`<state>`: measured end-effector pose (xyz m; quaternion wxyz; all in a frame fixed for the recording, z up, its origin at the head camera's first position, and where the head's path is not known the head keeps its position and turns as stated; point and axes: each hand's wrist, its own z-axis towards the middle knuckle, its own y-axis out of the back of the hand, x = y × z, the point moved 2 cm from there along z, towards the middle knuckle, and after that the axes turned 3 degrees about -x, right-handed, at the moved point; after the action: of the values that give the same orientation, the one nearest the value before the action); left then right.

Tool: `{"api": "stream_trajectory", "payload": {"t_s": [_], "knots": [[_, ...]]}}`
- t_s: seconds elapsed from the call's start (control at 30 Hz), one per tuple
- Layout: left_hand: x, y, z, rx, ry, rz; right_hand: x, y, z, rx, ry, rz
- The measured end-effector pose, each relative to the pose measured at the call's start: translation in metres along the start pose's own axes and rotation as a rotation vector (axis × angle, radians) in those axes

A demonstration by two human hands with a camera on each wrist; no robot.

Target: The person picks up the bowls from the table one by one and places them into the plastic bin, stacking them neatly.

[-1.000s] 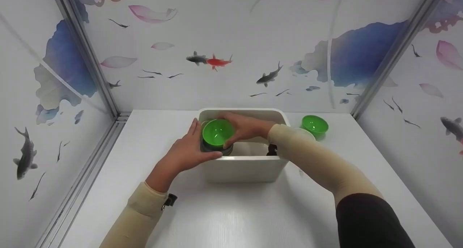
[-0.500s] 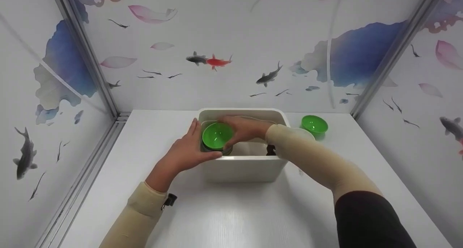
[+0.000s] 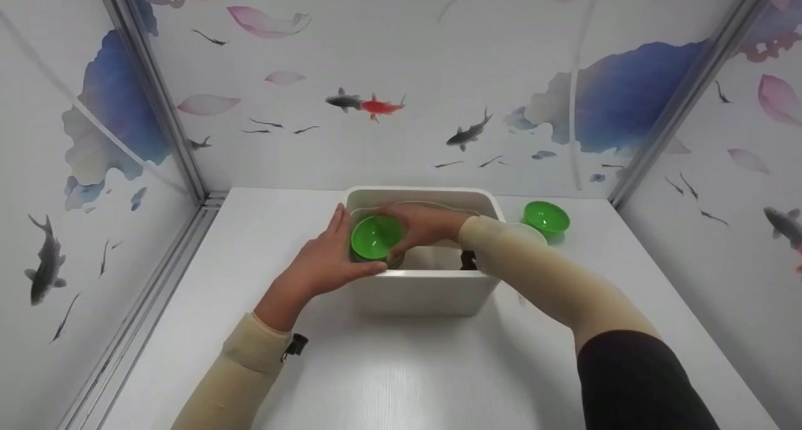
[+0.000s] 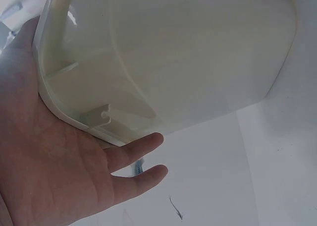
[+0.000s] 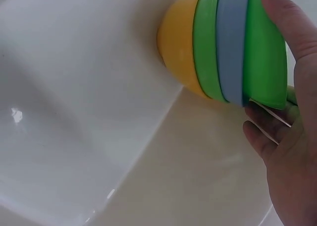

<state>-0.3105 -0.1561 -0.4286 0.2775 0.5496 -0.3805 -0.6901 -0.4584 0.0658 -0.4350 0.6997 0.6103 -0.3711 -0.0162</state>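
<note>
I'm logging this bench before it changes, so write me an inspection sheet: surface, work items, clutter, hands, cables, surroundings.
Surface: white table, shiny at the front.
Work items: white tub on the table; at its left end, inside, a stack: top green bowl, blue-grey bowl, lower green bowl, yellow bowl.
Clutter: another green bowl, open side up, right of the tub; beside it a pale round item, partly hidden by the right sleeve.
Hands: left hand rests against the tub's left end, thumb along the near rim; right hand grips the top green bowl.
Cables: nothing seen.
Surroundings: fish-printed panels, metal posts.
</note>
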Motion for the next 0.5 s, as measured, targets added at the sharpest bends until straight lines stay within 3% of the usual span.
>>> {"api": "stream_trajectory", "payload": {"t_s": [0.3,0.5], "knots": [[0.0004,-0.0011,0.0016,0.003,0.005,0.006,0.0004,-0.0060,0.0029,0.045,0.060,0.048],[0.0008,-0.0018,0.0019,0.006,0.017,0.009,-0.0003,-0.0084,0.0035,0.065,0.100,0.023]]}}
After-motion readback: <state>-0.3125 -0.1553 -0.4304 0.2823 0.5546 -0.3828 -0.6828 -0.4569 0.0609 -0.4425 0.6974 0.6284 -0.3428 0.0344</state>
